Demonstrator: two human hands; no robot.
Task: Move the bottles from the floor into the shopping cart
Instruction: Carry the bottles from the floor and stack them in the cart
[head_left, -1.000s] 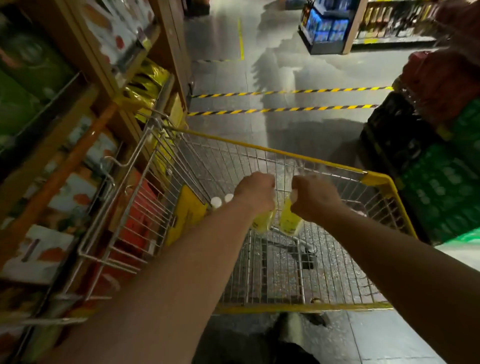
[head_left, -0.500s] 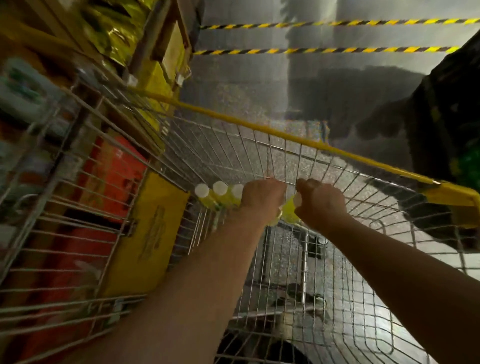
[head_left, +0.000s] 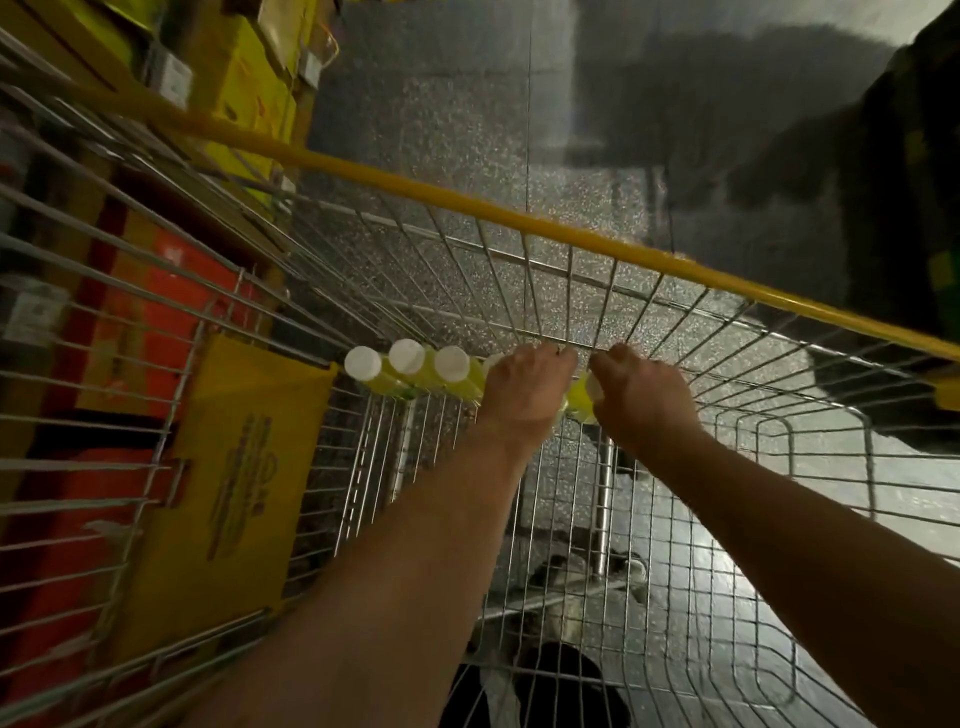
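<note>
Both arms reach deep into the wire shopping cart (head_left: 519, 223) with its yellow rim. Three yellow bottles with white caps (head_left: 408, 370) stand in a row at the far left corner of the cart floor. My left hand (head_left: 524, 395) grips another yellow bottle just right of that row; the hand hides most of it. My right hand (head_left: 641, 400) grips a yellow bottle (head_left: 579, 400) beside it, low near the cart's front wall. Both held bottles sit close together.
A yellow plastic panel (head_left: 228, 493) lies against the cart's left side. Store shelving with orange and yellow boxes (head_left: 145, 312) stands close on the left. Dark stacked crates (head_left: 904, 182) are at the right. Speckled grey floor (head_left: 467, 130) shows through the wire.
Both hands have gone down and forward into the cart with their bottles, from rim height to near the cart floor beside the row. The view has tilted down.
</note>
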